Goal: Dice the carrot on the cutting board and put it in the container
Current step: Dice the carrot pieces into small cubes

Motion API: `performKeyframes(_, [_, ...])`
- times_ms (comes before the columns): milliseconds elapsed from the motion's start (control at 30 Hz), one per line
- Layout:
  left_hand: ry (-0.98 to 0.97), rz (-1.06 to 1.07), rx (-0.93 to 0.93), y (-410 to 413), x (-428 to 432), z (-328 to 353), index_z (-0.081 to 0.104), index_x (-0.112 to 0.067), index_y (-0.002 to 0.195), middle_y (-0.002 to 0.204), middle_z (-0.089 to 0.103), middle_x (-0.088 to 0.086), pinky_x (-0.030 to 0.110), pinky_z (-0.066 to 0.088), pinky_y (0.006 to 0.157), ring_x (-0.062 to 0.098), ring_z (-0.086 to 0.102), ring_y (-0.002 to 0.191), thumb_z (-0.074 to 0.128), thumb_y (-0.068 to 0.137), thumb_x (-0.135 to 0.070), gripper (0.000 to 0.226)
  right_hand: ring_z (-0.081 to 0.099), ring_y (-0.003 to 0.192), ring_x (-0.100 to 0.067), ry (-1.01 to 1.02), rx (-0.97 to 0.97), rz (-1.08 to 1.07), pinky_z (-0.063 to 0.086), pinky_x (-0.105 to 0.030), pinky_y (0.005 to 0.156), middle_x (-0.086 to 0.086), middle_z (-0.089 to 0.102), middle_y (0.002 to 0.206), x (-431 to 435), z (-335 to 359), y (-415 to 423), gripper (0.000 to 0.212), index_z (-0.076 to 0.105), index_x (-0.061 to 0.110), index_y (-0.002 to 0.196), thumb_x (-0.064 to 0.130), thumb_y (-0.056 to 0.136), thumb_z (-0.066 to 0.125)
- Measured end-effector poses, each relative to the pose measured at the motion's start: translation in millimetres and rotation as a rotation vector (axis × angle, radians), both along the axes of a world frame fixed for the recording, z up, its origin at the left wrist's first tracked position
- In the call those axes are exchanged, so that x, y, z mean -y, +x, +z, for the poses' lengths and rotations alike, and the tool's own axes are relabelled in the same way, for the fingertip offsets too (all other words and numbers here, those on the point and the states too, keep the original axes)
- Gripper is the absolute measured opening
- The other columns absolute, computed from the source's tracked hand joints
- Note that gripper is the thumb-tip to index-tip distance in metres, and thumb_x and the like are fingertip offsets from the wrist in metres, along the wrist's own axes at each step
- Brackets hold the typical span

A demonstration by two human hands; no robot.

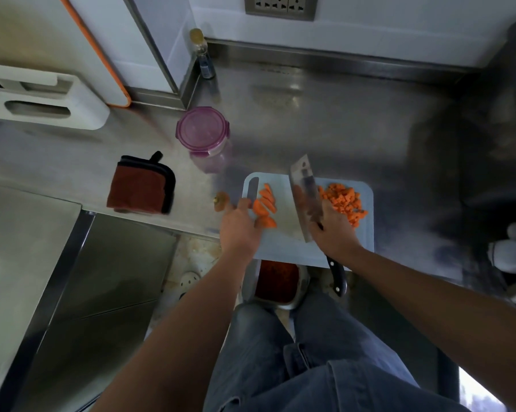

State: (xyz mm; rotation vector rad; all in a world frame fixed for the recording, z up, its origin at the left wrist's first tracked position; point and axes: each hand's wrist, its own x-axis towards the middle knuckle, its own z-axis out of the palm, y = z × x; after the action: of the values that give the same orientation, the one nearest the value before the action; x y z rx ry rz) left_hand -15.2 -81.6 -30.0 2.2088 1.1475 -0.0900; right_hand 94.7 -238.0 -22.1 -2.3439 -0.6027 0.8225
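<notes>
View from above of a steel table (325, 129) with a pale board (283, 245). The right grip (331, 230) is closed around a cleaver (303, 185), its blurred blade over the board's middle. The left grip (240, 230) touches carrot slices (265, 203) on the board's left. Blur hides whether its fingers curl around one. Diced carrot (344, 203) is piled on the board's right. A container (203, 133) with a purple lid on stands behind the board's left corner, near a folded cloth (140, 185).
</notes>
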Motion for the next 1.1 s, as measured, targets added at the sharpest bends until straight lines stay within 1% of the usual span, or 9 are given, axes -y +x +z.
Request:
performKeyframes(133, [0.030, -0.110, -0.044, 10.6, -4.9, -5.1, 0.040, -0.026, 0.147, 0.121, 0.045, 0.013, 0.039, 0.051, 0.089, 0.032, 0.060, 0.096, 0.054, 0.095, -0.018, 0.054, 0.057, 0.062, -0.014, -0.028, -0.001, -0.002, 0.044, -0.025, 0.048, -0.002, 0.058, 0.077, -2.7, -3.4, -0.1, 0.042, 0.038, 0.006, 0.134, 0.009, 0.094, 0.050])
performKeyframes(233, [0.068, -0.134, -0.080, 15.7, -9.8, -7.6, 0.044, -0.024, 0.143, 0.121, 0.046, 0.013, 0.040, 0.052, 0.089, 0.032, 0.061, 0.096, 0.056, 0.094, -0.014, 0.052, 0.057, 0.062, -0.012, -0.037, -0.003, -0.008, 0.044, -0.023, 0.048, 0.000, 0.057, 0.075, -5.4, -3.3, -1.3, 0.045, 0.038, 0.004, 0.136, 0.007, 0.093, 0.051])
performKeyframes(333, [0.112, -0.131, -0.085, 17.5, -11.9, -8.9, 0.055, -0.015, 0.125, 0.117, 0.049, 0.010, 0.037, 0.054, 0.083, 0.029, 0.061, 0.097, 0.058, 0.093, -0.009, 0.033, 0.056, 0.060, -0.011, -0.037, -0.006, -0.016, 0.040, -0.020, 0.046, 0.000, 0.057, 0.072, -6.6, -3.9, -1.4, 0.051, 0.034, 0.003, 0.140, 0.007, 0.093, 0.051])
performKeyframes(433, [0.084, -0.077, -0.027, 17.3, -15.0, -6.5, 0.058, -0.013, 0.106, 0.110, 0.052, 0.007, 0.035, 0.053, 0.079, 0.024, 0.060, 0.092, 0.063, 0.090, -0.009, 0.018, 0.057, 0.060, -0.013, -0.039, -0.005, -0.017, 0.040, -0.022, 0.047, -0.001, 0.058, 0.073, -6.0, -5.3, -0.5, 0.051, 0.034, 0.005, 0.141, 0.009, 0.094, 0.051])
performKeyframes(600, [0.039, -0.110, 0.105, 5.3, -23.6, -2.0, 0.061, -0.013, 0.085, 0.091, 0.057, 0.001, 0.019, 0.033, 0.068, 0.015, 0.051, 0.079, 0.074, 0.084, -0.018, 0.014, 0.058, 0.060, -0.016, -0.030, -0.006, -0.004, 0.046, -0.029, 0.048, -0.003, 0.058, 0.074, -6.9, -5.6, 3.4, 0.046, 0.037, 0.006, 0.138, 0.010, 0.094, 0.049])
performKeyframes(767, [0.002, -0.211, 0.095, -10.4, -17.9, 0.5, 0.062, -0.015, 0.085, 0.088, 0.066, 0.002, 0.031, 0.051, 0.072, 0.017, 0.060, 0.079, 0.069, 0.084, -0.007, 0.010, 0.058, 0.060, -0.017, -0.027, -0.005, 0.012, 0.048, -0.030, 0.048, -0.005, 0.058, 0.075, -5.7, -5.3, 4.8, 0.050, 0.033, 0.009, 0.142, 0.013, 0.095, 0.051])
performKeyframes(900, [0.030, -0.266, 0.034, -11.9, -11.4, 0.2, 0.064, -0.013, 0.095, 0.097, 0.067, 0.007, 0.039, 0.052, 0.080, 0.024, 0.063, 0.087, 0.057, 0.084, 0.002, 0.019, 0.059, 0.062, -0.016, -0.028, -0.002, 0.022, 0.045, -0.025, 0.048, -0.005, 0.060, 0.078, -2.6, -3.7, 4.0, 0.055, 0.031, 0.008, 0.145, 0.010, 0.094, 0.052])
performKeyframes(1000, [0.063, -0.240, -0.011, -8.5, -6.7, 1.8, 0.062, -0.012, 0.102, 0.103, 0.063, 0.008, 0.041, 0.052, 0.083, 0.027, 0.063, 0.093, 0.057, 0.091, -0.011, 0.012, 0.056, 0.059, -0.014, -0.026, 0.003, 0.023, 0.040, -0.022, 0.046, -0.003, 0.058, 0.076, 1.0, -3.1, 2.1, 0.049, 0.036, 0.005, 0.140, 0.010, 0.094, 0.052])
performKeyframes(1100, [0.077, -0.190, -0.057, -3.5, -0.7, 4.6, 0.060, -0.012, 0.115, 0.112, 0.057, 0.007, 0.040, 0.052, 0.086, 0.026, 0.061, 0.097, 0.063, 0.090, -0.040, 0.038, 0.058, 0.064, -0.013, -0.020, 0.016, 0.023, 0.043, -0.022, 0.049, -0.002, 0.059, 0.079, 3.1, -2.1, 0.9, 0.048, 0.038, 0.005, 0.139, 0.010, 0.094, 0.053])
